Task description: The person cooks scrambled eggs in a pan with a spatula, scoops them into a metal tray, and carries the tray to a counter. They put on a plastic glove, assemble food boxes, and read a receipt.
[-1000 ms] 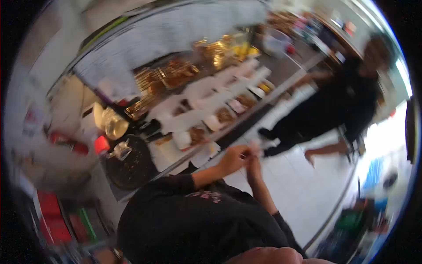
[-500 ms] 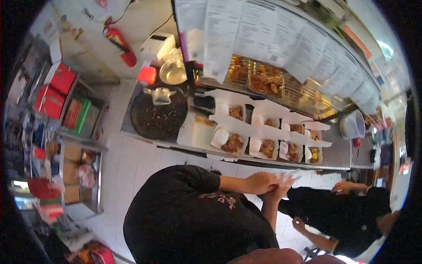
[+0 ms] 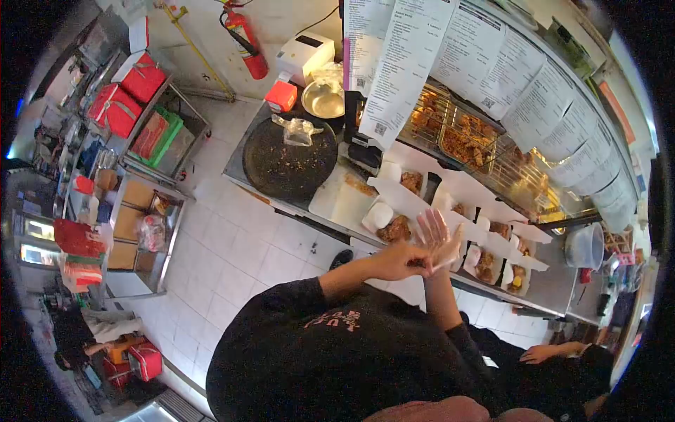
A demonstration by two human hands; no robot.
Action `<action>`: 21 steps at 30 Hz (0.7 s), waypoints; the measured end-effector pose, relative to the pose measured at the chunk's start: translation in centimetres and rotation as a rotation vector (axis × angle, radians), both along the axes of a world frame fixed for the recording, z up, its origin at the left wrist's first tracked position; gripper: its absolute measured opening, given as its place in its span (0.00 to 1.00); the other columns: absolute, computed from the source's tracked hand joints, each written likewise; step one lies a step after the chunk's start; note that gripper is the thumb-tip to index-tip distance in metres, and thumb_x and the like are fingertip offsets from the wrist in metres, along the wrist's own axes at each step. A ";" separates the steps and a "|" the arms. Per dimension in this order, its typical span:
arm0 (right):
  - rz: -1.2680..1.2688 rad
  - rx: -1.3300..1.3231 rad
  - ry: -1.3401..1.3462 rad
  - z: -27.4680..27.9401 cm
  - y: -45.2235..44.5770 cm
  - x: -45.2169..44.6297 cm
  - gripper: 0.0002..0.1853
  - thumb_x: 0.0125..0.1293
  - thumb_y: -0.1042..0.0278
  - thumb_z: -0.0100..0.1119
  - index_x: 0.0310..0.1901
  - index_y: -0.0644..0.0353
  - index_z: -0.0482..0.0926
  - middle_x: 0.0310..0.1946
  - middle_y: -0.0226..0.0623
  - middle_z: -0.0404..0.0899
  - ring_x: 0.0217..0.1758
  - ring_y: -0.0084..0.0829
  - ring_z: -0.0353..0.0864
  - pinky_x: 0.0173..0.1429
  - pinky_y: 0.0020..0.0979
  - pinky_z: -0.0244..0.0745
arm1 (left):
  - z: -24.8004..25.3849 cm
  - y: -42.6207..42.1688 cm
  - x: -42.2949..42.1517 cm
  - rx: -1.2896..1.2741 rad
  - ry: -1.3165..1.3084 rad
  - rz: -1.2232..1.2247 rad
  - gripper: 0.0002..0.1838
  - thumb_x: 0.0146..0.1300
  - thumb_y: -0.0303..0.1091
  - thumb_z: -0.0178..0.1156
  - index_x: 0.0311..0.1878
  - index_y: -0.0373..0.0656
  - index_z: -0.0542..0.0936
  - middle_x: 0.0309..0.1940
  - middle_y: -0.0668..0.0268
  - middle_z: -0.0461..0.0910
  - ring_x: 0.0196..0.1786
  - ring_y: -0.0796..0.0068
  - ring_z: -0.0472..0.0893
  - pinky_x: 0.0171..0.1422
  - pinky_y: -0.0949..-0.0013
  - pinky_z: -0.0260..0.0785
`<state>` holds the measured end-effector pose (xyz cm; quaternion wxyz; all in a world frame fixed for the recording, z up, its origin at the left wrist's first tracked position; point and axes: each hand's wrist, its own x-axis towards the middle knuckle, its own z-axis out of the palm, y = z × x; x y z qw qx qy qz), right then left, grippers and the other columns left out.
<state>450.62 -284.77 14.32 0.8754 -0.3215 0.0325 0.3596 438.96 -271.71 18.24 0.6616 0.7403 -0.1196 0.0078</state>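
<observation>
My right hand (image 3: 437, 240) is raised with its fingers spread, inside a clear plastic glove. My left hand (image 3: 402, 261) is bare and closed, pinching the glove's cuff near my right wrist. Just beyond my hands, white takeout boxes (image 3: 457, 184) stand open in two rows on the counter. Each box that I can see into holds fried chicken (image 3: 395, 229) and a white mound (image 3: 378, 214) that looks like rice. My right hand hides part of the front row.
Left of the boxes lie a white cutting board (image 3: 330, 200) and a large dark round pan (image 3: 288, 165) with a plastic bag (image 3: 299, 131) on it. Receipts (image 3: 408, 63) hang over a lit case of fried food (image 3: 471, 137). A co-worker's dark sleeve (image 3: 598, 362) is close on my right.
My right hand has risen, its gloved fingers now spread upward, while my left hand stays at the glove. My view has turned, so the counter sits further right and lower.
</observation>
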 end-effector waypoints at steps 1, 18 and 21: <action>0.036 -0.046 -0.103 0.6 2.4 0.0 0.35 0.79 0.41 0.30 0.76 0.58 0.59 0.77 0.41 0.57 0.75 0.43 0.61 0.75 0.56 0.55 | 1.0 1.6 -0.8 0.120 -0.008 0.008 0.10 0.64 0.29 0.68 0.47 0.40 0.82 0.36 0.63 0.85 0.42 0.76 0.84 0.49 0.68 0.76; -0.393 -0.995 -1.753 14.3 12.5 8.2 0.13 0.66 0.58 0.64 0.42 0.60 0.84 0.38 0.43 0.85 0.39 0.44 0.84 0.47 0.41 0.78 | -1.0 16.0 -3.2 -0.106 0.487 0.436 0.18 0.74 0.38 0.57 0.63 0.40 0.75 0.53 0.62 0.80 0.51 0.73 0.82 0.56 0.69 0.74; -0.605 -0.989 -1.911 10.0 0.7 11.6 0.11 0.69 0.62 0.59 0.47 0.56 0.83 0.44 0.41 0.86 0.44 0.43 0.85 0.51 0.40 0.79 | -2.9 15.6 -1.9 -0.057 0.574 0.451 0.18 0.74 0.39 0.57 0.62 0.42 0.76 0.50 0.64 0.81 0.47 0.75 0.82 0.54 0.70 0.74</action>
